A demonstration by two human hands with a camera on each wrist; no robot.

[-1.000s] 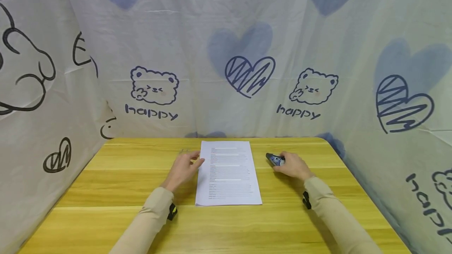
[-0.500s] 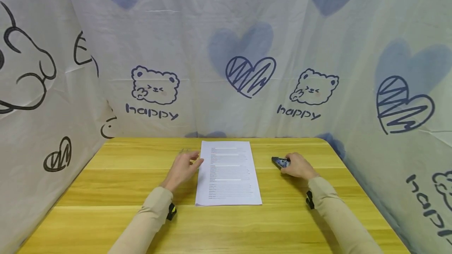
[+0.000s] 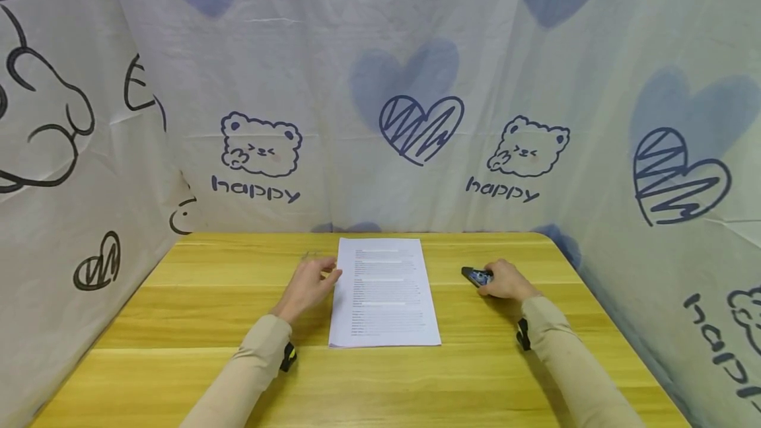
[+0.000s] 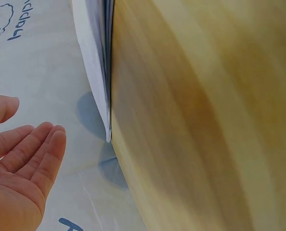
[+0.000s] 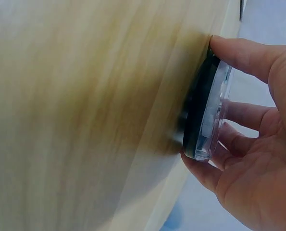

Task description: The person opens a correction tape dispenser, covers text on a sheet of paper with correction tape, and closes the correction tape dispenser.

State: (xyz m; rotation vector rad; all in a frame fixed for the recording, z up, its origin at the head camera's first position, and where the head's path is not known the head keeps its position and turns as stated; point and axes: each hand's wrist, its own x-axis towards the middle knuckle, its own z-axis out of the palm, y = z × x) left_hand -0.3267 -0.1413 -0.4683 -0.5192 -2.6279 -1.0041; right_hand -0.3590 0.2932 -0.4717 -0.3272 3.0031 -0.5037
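Note:
A stack of printed paper sheets (image 3: 383, 292) lies on the table, its edge (image 4: 95, 57) seen side-on in the left wrist view. My left hand (image 3: 306, 288) is beside the stack's left edge, palm toward it, fingers loosely extended and holding nothing. To the right of the paper, my right hand (image 3: 507, 281) grips what looks like a correction tape (image 3: 477, 277), flat and tapered, with a dark tip and blue patterned face. In the right wrist view, thumb and fingers span the ends of the tape's dark and clear casing (image 5: 207, 108), close over the table.
The wood-grain table (image 3: 178, 322) has rounded far corners. Behind it and on both sides hangs a white cloth (image 3: 345, 177) printed with hearts and bears. Each wrist wears a black strap (image 3: 523, 334) below a beige sleeve (image 3: 571, 368).
My right hand has moved right and slightly toward me with the correction tape, away from the paper. The left hand and the sheets have stayed in place.

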